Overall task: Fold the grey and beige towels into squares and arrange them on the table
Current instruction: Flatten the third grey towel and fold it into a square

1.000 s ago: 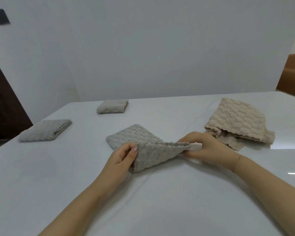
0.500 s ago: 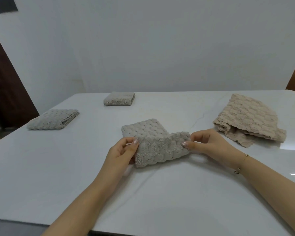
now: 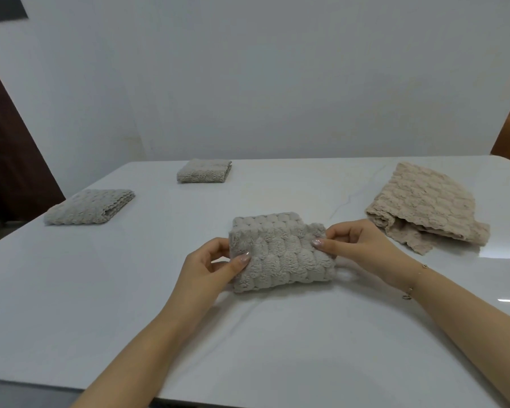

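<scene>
Head view: grey towel (image 3: 280, 254) folded over at the table's (image 3: 71, 290) middle, toward the near edge. Left hand (image 3: 209, 269) pinching its left edge, thumb on top; right hand (image 3: 362, 248) pinching its right edge. Two folded grey squares apart from each other: one (image 3: 90, 206) by the left edge, one (image 3: 204, 170) at the far edge. Beige towel (image 3: 424, 207) crumpled, unfolded, toward the right edge.

The grey towel (image 3: 280, 254) hides fingertips of both hands; the counter (image 3: 71, 290) and both forearms run off the frame's lower edge.
</scene>
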### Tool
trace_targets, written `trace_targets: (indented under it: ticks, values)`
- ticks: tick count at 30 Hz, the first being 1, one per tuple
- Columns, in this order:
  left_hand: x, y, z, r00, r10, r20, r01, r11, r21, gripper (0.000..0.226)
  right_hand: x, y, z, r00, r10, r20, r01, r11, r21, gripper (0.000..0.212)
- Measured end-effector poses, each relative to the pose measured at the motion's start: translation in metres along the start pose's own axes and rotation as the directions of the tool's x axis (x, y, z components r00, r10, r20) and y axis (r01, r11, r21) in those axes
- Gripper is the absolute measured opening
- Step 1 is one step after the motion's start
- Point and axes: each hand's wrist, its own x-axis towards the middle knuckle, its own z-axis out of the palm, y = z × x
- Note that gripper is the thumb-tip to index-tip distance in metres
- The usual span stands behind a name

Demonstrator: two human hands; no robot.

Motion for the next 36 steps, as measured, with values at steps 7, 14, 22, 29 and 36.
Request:
trace_targets:
  ticks: [7, 14, 22, 29, 36]
  values:
    - [-0.009, 0.009, 0.002, 0.999, -0.009, 0.040, 0.008, 1.000, 0.008, 0.022, -0.001, -0.007, -0.013, 0.977, 0.101, 0.188, -0.114, 0.992, 0.059, 0.025]
    - [-0.016, 0.013, 0.003, 0.990, -0.043, 0.133, 0.050, 0.998, -0.050, 0.021, -0.005, -0.017, -0.022, 0.875, 0.165, 0.455, -0.213, 0.975, 0.056, 0.030]
    - [0.016, 0.024, -0.009, 0.993, -0.088, 0.083, 0.087, 0.996, 0.016, 0.027, 0.008, -0.013, -0.015, 0.985, 0.130, 0.114, -0.142, 0.985, 0.101, 0.037]
    - [0.069, 0.018, -0.016, 0.964, -0.256, 0.064, 0.227, 0.929, 0.292, 0.024, 0.027, -0.004, 0.004, 0.948, 0.299, -0.109, -0.303, 0.953, -0.024, 0.029]
    - [0.075, -0.001, -0.020, 0.974, -0.221, 0.050, 0.189, 0.913, 0.360, 0.037, 0.032, 0.011, 0.010, 0.930, 0.346, -0.125, -0.349, 0.937, 0.000, 0.027]
